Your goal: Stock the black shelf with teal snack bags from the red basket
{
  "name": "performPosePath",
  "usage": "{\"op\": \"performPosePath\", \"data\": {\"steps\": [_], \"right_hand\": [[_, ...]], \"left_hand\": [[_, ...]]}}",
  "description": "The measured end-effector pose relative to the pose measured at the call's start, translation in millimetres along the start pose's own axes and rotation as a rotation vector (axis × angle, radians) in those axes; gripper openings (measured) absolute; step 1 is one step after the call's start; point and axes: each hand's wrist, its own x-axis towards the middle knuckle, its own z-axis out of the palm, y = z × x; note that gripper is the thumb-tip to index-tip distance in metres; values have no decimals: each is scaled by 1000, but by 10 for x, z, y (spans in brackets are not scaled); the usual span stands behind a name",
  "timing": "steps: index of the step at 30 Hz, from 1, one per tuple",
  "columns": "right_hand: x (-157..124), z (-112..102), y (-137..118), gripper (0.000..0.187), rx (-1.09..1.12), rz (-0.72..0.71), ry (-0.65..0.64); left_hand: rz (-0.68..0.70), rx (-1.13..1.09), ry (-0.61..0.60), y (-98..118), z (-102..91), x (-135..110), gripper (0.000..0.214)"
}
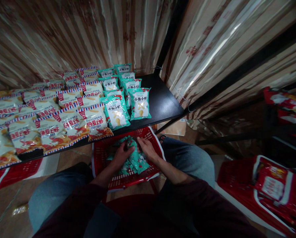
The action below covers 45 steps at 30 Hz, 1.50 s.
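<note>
Between my knees is a red plastic basket (100, 158) with several teal snack bags (135, 160) inside. My left hand (122, 154) is closed on the left side of one of these bags, thumb across its front. On the other side my right hand (148, 148) grips the same bag near its upper edge, fingers bent and partly hidden. Just beyond the basket, more teal bags with white panels (140, 104) stand upright in two columns on a black shelf (163, 99).
Rows of white and orange snack bags (73, 124) fill the shelf's left side. A thin wire (175, 87) edges its right end. To my right, red packages (274, 181) lie in another red basket (233, 175). Black posts (171, 36) and a pleated curtain (138, 33) stand behind.
</note>
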Motion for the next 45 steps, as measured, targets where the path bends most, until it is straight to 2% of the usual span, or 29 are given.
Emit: {"op": "performPosePath", "data": {"steps": [2, 4, 6, 9, 14, 17, 21, 25, 30, 37, 42, 45], "right_hand": [[10, 21, 15, 50, 86, 21, -39], [15, 39, 34, 50, 142, 17, -75], [13, 53, 51, 50, 164, -4, -99], [11, 59, 68, 50, 150, -50, -120], [73, 16, 130, 43, 39, -98, -17], [117, -3, 200, 38, -45, -71, 4], [100, 37, 233, 43, 77, 7, -85], [14, 85, 149, 42, 63, -26, -151], [-32, 77, 61, 40, -16, -89, -149], [31, 56, 149, 42, -18, -115, -100], [76, 39, 264, 39, -148, -150, -87], [81, 17, 244, 37, -297, -220, -27]], "left_hand": [[-3, 16, 6, 1, 11, -11, 68], [7, 44, 66, -18, 14, -7, 73], [12, 45, 152, -52, 7, 8, 67], [-25, -62, 210, -90, -15, 34, 49], [-153, -340, 255, -35, -51, 55, 39], [-221, -435, 241, 32, -61, 57, 36], [-311, -466, 177, 85, -66, 59, 23], [-399, -501, 127, 96, -74, 64, 19], [-380, -519, 173, 34, -59, 67, 18], [-208, -417, 233, -93, -21, 54, 35], [-288, -422, 258, -86, 9, 38, 28], [-240, -398, 261, -91, 24, 40, 24]]}}
